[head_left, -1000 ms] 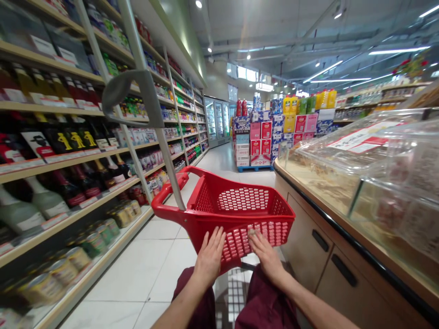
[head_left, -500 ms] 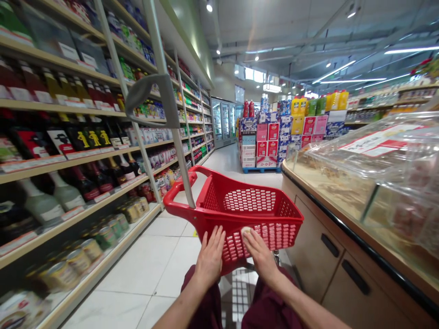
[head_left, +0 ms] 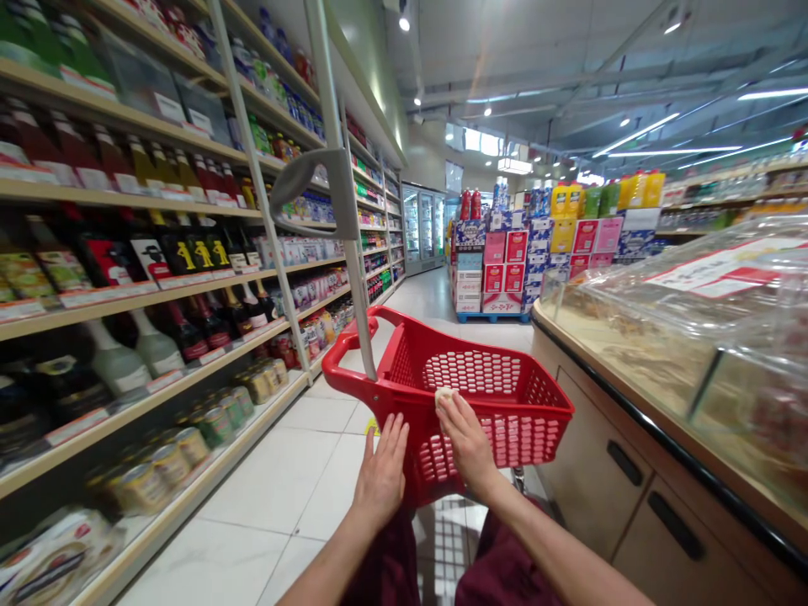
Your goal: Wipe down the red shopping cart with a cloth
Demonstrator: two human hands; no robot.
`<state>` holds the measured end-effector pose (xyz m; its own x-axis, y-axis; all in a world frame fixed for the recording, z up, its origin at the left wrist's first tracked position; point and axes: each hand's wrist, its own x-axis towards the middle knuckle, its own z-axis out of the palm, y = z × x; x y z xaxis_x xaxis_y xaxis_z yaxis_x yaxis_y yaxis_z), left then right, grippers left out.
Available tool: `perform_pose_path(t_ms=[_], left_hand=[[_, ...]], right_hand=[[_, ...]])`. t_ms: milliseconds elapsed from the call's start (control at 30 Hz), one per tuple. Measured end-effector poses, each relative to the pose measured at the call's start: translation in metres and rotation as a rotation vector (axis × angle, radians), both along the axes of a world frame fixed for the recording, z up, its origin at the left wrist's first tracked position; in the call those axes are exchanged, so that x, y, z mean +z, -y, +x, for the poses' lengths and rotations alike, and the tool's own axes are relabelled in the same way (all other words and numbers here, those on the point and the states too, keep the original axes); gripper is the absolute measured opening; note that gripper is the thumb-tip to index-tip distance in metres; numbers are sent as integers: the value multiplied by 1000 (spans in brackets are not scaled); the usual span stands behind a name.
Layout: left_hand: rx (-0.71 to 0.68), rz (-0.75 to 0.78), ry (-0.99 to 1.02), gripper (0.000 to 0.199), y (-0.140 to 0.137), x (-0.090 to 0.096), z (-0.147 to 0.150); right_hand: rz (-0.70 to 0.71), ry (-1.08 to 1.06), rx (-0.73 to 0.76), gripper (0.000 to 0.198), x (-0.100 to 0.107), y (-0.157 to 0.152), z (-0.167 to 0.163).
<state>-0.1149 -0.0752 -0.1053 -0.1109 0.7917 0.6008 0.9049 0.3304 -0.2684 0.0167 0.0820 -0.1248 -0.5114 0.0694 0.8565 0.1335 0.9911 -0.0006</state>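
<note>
The red shopping cart [head_left: 395, 394], with a perforated plastic basket, stands right in front of me. My left hand [head_left: 381, 467] lies against its near side wall, fingers stretched out. A small white cloth [head_left: 444, 393] is pressed by the fingertips of my right hand [head_left: 468, 444] onto the basket's top rim; most of it is hidden under the fingers. A metal pole [head_left: 359, 307] with a grey loop handle [head_left: 344, 194] rises at the cart's rear left.
Shelves [head_left: 135, 295] of bottles and cans line the left side. A wooden counter [head_left: 590, 438] with a clear cover runs close on the right. Stacked drink cartons [head_left: 505, 261] sit on a blue pallet [head_left: 492, 318] ahead, across the tiled floor [head_left: 252, 480].
My right hand has slid the cloth up from the perforated side wall to the top rim. My left hand keeps to the side wall. The view has turned slightly left.
</note>
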Motion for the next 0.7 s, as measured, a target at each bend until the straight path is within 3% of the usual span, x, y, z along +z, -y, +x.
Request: perform_pose_path(t_ms=[167, 367, 533, 600, 700], left_hand=[[38, 11, -8, 65, 12, 3, -5], [89, 55, 9, 64, 21, 8, -11], [120, 64, 58, 64, 28, 8, -17], [155, 64, 87, 66, 31, 9, -20], [210, 52, 128, 70, 32, 10, -22]], right_hand=[[75, 120, 53, 40, -20, 6, -1], [6, -17, 67, 42, 10, 20, -26], [91, 56, 116, 38, -9, 31, -31], [63, 41, 135, 38, -3, 39, -37], [2, -29, 138, 39, 23, 50, -53]])
